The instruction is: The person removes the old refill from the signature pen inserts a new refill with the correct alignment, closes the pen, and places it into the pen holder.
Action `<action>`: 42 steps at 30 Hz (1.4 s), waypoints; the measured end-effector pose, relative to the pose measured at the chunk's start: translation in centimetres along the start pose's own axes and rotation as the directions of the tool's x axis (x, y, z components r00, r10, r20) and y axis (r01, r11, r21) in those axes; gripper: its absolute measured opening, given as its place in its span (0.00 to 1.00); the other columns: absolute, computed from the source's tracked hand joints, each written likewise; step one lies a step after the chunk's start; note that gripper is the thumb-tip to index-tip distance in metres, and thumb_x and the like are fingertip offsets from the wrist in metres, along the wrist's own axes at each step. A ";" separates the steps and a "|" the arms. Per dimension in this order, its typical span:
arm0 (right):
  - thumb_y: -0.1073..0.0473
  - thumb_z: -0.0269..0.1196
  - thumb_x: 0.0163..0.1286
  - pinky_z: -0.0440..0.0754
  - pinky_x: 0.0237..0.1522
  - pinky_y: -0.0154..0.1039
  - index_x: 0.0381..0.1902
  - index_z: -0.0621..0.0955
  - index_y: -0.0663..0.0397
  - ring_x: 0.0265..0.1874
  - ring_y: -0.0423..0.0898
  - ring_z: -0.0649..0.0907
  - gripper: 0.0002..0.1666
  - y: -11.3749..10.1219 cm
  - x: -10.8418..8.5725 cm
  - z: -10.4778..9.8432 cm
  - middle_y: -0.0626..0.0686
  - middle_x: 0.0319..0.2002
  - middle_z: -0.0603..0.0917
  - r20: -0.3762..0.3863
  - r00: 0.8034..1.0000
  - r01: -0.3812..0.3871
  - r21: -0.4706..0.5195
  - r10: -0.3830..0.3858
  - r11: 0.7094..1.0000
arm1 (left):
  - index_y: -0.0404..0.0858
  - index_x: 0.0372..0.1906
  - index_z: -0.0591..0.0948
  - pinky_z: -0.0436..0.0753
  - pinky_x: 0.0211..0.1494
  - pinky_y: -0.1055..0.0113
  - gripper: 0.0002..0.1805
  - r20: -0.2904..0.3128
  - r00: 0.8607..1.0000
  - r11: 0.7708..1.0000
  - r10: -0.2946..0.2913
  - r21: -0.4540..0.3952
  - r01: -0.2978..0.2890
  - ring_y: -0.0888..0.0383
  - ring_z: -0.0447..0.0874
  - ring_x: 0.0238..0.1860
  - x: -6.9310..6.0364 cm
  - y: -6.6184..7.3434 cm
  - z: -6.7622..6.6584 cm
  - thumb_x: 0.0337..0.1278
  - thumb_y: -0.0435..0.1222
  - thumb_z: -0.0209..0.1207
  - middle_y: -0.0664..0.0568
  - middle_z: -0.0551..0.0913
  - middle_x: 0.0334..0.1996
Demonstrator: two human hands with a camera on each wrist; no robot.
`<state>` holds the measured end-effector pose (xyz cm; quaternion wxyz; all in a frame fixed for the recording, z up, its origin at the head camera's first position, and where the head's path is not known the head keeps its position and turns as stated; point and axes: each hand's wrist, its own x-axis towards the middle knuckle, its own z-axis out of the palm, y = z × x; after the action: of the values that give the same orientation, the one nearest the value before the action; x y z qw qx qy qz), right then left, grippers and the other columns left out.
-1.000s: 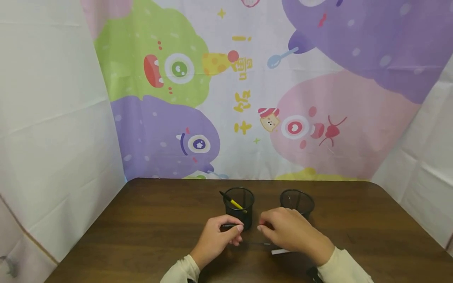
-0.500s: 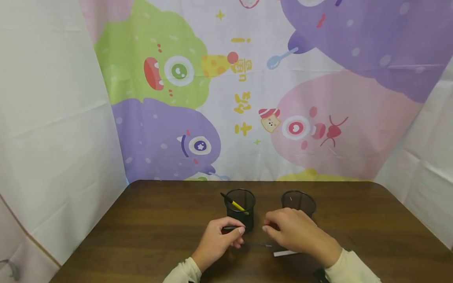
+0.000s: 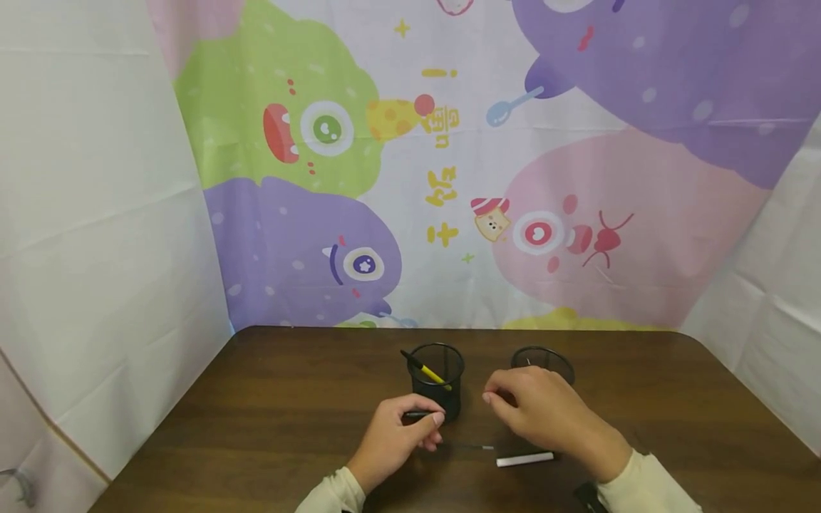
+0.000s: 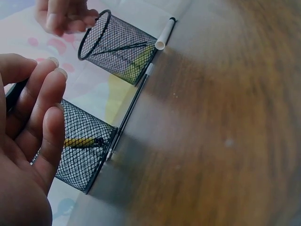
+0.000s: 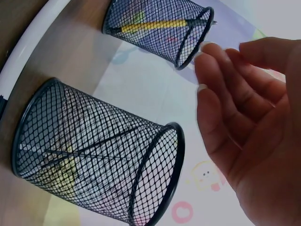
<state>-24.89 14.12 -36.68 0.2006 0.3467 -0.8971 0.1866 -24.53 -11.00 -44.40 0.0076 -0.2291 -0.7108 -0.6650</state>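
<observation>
1) Since the head frame one second back, the right hand [image 3: 545, 417] has moved rightward, away from the left hand [image 3: 394, 433]; the white tube [image 3: 524, 460], then partly covered by it, now shows far more of its length

2) Left fingers: thumb and index pinch a slim black piece [image 3: 417, 414], the thing in hand; most of it is hidden by the fingers, so its full shape cannot be told; this grip looks much as it did

3) Right fingers: loosely curled, thumb just apart from the fingertips, no object visible between them

4) Handling (judged): black piece probably light, stiff and smooth, could roll or slip in a loose pinch; best held mid-length between thumb and index pads, ends left free

5) Below and right of the left fingers, a thin refill [image 4: 133, 103] lies on the table [image 3: 288, 427]; likely very light and bendable, better lifted near its middle

6) White tube lies below the right fingers, hollow at its near end; likely light, rigid, prone to roll

7) Just beyond the left fingers stands the left mesh cup [image 3: 439, 399], a yellow pen [image 3: 428, 370] leaning in it; the right mesh cup [image 5: 103, 160] stands beyond the right hand
</observation>
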 end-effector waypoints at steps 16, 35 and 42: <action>0.59 0.70 0.63 0.75 0.24 0.33 0.30 0.84 0.41 0.22 0.31 0.73 0.06 2.3 -0.1 -1.0 0.31 0.24 0.76 -0.216 0.976 -0.036 -0.058 0.023 0.998 | 0.24 0.43 0.83 0.88 0.32 0.58 0.15 -0.003 1.000 1.000 -0.016 -0.008 0.016 0.55 0.86 0.24 -0.1 0.2 0.1 0.63 0.34 0.66 0.43 0.86 0.25; 0.55 0.67 0.67 0.82 0.30 0.43 0.32 0.85 0.44 0.27 0.37 0.80 0.04 4.8 -0.7 -1.3 0.38 0.28 0.80 -0.084 0.990 -0.125 -0.171 0.112 0.977 | 0.26 0.44 0.83 0.88 0.31 0.59 0.11 -0.007 1.000 1.000 0.000 -0.021 0.000 0.55 0.86 0.24 -0.1 -0.1 0.1 0.64 0.32 0.65 0.43 0.86 0.25; 0.49 0.64 0.72 0.75 0.25 0.41 0.27 0.81 0.37 0.23 0.36 0.74 0.11 5.0 -0.7 -0.8 0.35 0.23 0.74 -0.033 0.991 -0.135 -0.169 0.132 0.976 | 0.25 0.43 0.83 0.88 0.31 0.58 0.12 -0.003 1.000 1.000 0.002 -0.018 -0.002 0.54 0.86 0.24 0.0 0.1 0.2 0.64 0.33 0.65 0.42 0.86 0.25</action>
<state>-27.66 18.36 -37.32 0.2262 0.2652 -0.9288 0.1258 -24.42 -10.85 -44.37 0.0075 -0.2289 -0.7046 -0.6716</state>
